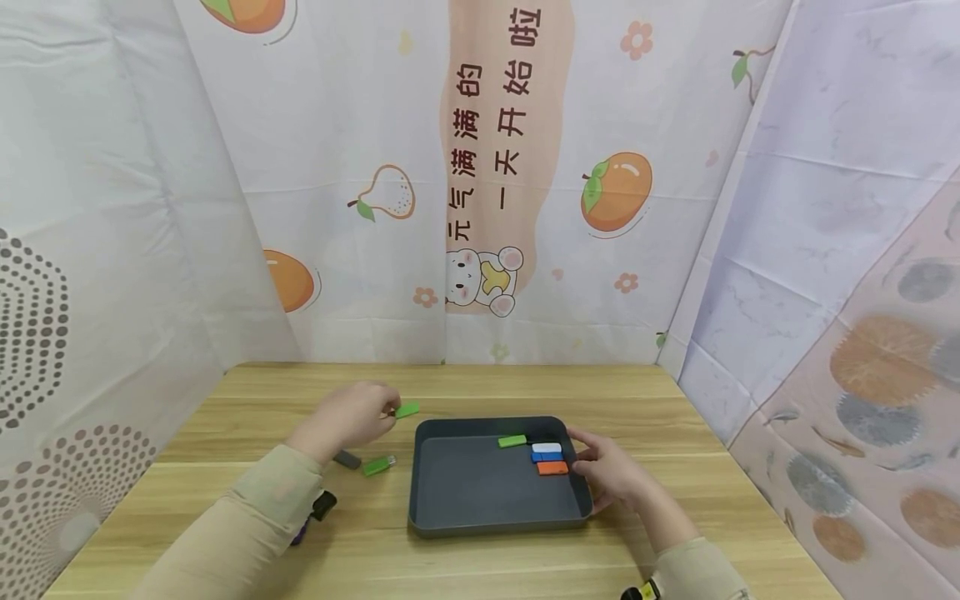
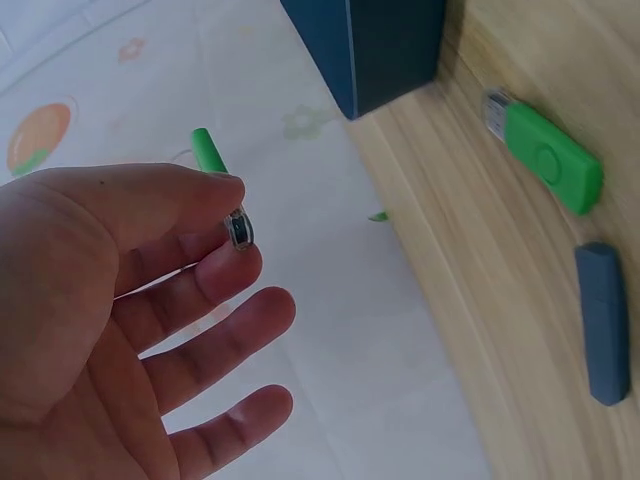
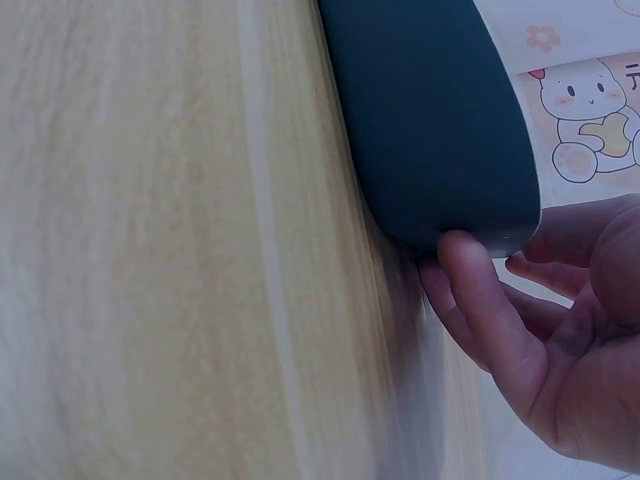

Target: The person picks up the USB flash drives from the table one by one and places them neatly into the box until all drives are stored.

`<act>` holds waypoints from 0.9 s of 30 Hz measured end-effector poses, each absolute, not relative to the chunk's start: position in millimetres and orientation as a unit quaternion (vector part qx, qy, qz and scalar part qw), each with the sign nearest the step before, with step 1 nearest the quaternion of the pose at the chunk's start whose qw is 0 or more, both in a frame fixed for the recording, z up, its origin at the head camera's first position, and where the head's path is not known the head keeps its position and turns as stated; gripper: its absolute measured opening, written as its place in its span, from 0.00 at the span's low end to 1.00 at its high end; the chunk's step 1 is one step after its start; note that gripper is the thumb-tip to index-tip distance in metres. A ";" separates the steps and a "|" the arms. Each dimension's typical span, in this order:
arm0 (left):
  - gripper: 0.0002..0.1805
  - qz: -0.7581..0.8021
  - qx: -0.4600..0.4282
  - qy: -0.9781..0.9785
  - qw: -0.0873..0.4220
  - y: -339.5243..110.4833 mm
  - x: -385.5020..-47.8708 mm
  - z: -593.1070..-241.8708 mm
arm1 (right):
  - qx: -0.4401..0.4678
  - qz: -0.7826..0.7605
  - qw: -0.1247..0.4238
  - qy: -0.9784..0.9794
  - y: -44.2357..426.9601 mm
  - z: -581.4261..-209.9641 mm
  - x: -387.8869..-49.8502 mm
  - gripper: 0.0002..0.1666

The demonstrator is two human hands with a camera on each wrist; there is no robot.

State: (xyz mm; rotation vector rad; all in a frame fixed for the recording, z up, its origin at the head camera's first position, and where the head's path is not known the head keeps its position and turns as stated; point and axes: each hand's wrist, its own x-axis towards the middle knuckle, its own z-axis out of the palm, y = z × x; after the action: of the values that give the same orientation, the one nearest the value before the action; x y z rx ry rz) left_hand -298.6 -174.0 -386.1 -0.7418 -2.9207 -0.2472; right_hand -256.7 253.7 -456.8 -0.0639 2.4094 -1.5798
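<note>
Presently, I watch the left hand (image 1: 356,417) hold a slim bright green plastic USB stick (image 1: 407,409), which is clamped between the thumb and the fingertips opposite to it. The lower fingers (image 2: 240,335) stand apart from each other, loosely bent, with nothing in them. For me, the important relation is this one: the held stick is by the far left corner of the dark grey rectangular tray (image 1: 495,530), so the tray's floor lies to the right of the fingers and nearer to the person. The stick's long axis runs almost sideways, the green body pointing rightward and the metal plug end close to the fingertips. I judge that it is raised above the pale wooden desk (image 1: 487,575), but how high I cannot tell.

The left hand is clearly the nearer one; its arm reaches forward from the lower left, the back of the hand upward. The right hand (image 1: 611,471) is at the tray's right wall, its fingers apart and resting against the outside.

Inside the tray, I see white (image 1: 547,447), blue (image 1: 547,457) and orange (image 1: 552,468) sticks side by side, and a light green stick (image 1: 512,441) near the far wall. Below the left hand, a thicker green USB stick (image 1: 378,466) and a dark grey stick (image 1: 347,459) lie on the desk.
</note>
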 end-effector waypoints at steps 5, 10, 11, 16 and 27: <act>0.02 -0.079 -0.257 -0.961 0.067 -165.9 -295.3 -380.9 | -0.022 -0.543 0.130 0.829 253.7 -457.3 -257.1 0.37; 0.02 -0.077 -0.269 -0.957 0.079 -158.1 -294.5 -378.9 | -0.021 -0.543 0.129 0.830 253.5 -457.3 -257.2 0.37; 0.02 -0.077 -0.271 -0.956 0.082 -156.6 -294.6 -378.9 | -0.021 -0.542 0.129 0.830 253.5 -457.3 -257.2 0.37; 0.02 -0.074 -0.279 -0.953 0.091 -149.4 -295.4 -378.9 | -0.017 -0.542 0.128 0.831 253.4 -457.4 -257.0 0.36; 0.02 -0.087 -0.284 -0.950 0.090 -132.6 -296.5 -375.7 | -0.013 -0.545 0.130 0.828 253.3 -457.7 -257.4 0.37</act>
State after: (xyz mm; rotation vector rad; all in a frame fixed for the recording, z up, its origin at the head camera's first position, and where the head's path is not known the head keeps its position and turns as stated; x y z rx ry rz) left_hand -296.5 -132.6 -375.7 -0.8453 -2.8257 -0.2593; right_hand -257.4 253.3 -457.7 -0.0385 2.4072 -1.5838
